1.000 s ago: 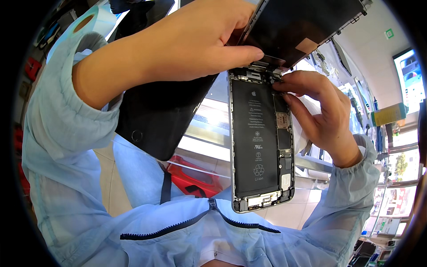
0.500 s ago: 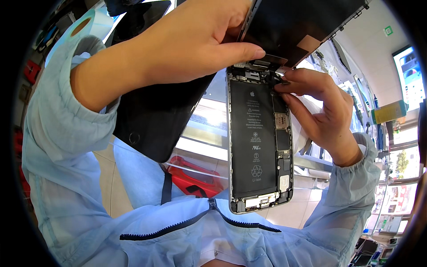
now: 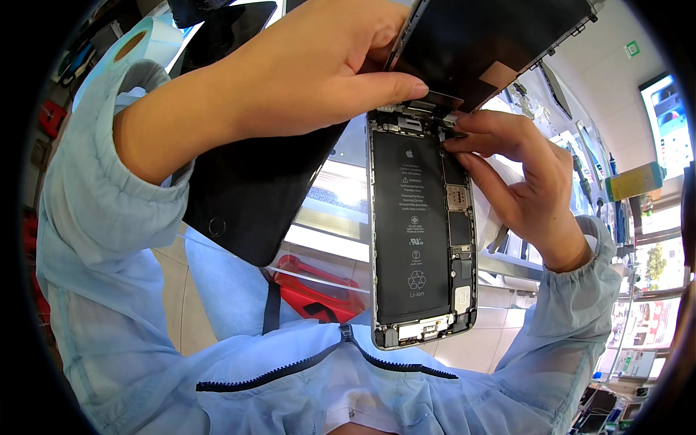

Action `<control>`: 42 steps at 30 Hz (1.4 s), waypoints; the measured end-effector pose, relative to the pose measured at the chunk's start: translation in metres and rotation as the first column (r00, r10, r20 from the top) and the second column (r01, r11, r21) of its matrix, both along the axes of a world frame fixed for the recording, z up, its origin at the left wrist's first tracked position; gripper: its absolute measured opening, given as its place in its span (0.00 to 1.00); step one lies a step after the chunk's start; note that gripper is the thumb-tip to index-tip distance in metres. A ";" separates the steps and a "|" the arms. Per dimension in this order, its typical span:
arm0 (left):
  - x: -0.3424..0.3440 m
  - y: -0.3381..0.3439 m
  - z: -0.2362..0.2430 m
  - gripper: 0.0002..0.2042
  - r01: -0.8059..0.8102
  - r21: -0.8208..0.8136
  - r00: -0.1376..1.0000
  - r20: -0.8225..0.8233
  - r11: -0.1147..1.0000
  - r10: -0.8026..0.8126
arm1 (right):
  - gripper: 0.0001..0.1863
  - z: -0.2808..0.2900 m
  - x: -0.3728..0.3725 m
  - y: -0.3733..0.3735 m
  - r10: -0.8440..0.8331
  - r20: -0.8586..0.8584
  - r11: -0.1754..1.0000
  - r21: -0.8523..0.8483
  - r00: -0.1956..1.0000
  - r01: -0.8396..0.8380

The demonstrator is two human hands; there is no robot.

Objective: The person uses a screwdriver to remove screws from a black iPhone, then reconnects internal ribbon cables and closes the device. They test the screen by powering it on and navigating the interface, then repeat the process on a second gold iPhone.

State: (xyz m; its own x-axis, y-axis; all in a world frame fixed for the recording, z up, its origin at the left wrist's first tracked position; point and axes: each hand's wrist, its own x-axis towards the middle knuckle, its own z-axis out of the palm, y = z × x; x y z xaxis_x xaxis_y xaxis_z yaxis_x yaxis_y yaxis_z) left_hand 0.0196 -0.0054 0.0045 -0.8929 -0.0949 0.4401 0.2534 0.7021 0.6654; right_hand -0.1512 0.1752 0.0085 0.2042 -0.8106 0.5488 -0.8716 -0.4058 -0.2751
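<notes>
An opened phone body (image 3: 412, 225) is tilted toward me, its long black battery and circuit parts bare. Above its far end, the detached-looking screen panel (image 3: 493, 43) is lifted at an angle, dark inner side showing. My left hand (image 3: 341, 69) grips the panel by its left edge, thumb lying along the lower part and the other fingers hidden behind it. Thumb and fingers of my right hand (image 3: 518, 170) are pinched together at the body's upper right, beside the joint with the panel. Whatever they hold there is too small and dark to make out.
A black phone or tablet with a round button (image 3: 254, 196) lies left, under my left forearm. Beyond it stands a roll of pale blue film (image 3: 148, 43). A red stool (image 3: 312, 286) shows below the bench edge. A yellow-green bottle (image 3: 634, 181) is at right.
The phone body and screen panel have shifted very slightly left, together with both hands. My right fingertips remain pinched at the same upper corner.
</notes>
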 end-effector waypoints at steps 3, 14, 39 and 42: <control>0.000 0.000 -0.001 0.10 0.003 0.009 1.000 0.017 1.000 -0.003 | 0.15 0.001 0.001 0.001 -0.023 -0.022 0.999 0.027 0.999 0.024; -0.001 0.001 -0.004 0.11 0.037 0.095 0.999 -0.001 0.995 -0.037 | 0.13 0.010 0.015 0.002 0.007 -0.275 0.998 -0.054 0.961 -0.022; 0.008 0.005 0.005 0.10 -0.043 -0.041 0.996 0.074 0.998 0.046 | 0.11 0.002 0.011 0.000 -0.033 -0.164 0.982 -0.191 0.986 0.001; 0.007 0.003 0.006 0.09 -0.018 -0.033 1.000 0.016 0.999 0.018 | 0.12 0.009 0.004 0.002 -0.165 -0.178 0.928 -0.360 0.970 0.092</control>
